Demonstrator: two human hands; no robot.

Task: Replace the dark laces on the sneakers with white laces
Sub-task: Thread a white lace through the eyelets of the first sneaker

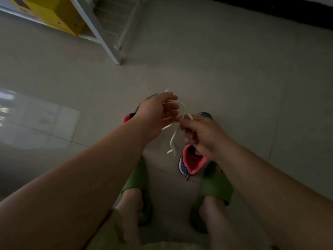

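Observation:
Two blue knit sneakers with coral-pink collars stand on the tiled floor. The left sneaker (pixel 128 117) is mostly hidden behind my left hand (pixel 157 112). The right sneaker (pixel 191 160) shows its heel and opening below my right hand (pixel 201 135). A tangle of white laces (pixel 173 138) hangs in the air between the hands, its ends dangling down. My right hand pinches the laces with curled fingers. My left hand has straight, spread fingers with lace strands draped across them. No dark laces are visible.
My feet in green slippers (pixel 216 188) rest on the floor just below the sneakers. A white metal rack (pixel 108 44) holding a yellow box (pixel 52 13) stands at the upper left. A dark strip runs along the top right edge.

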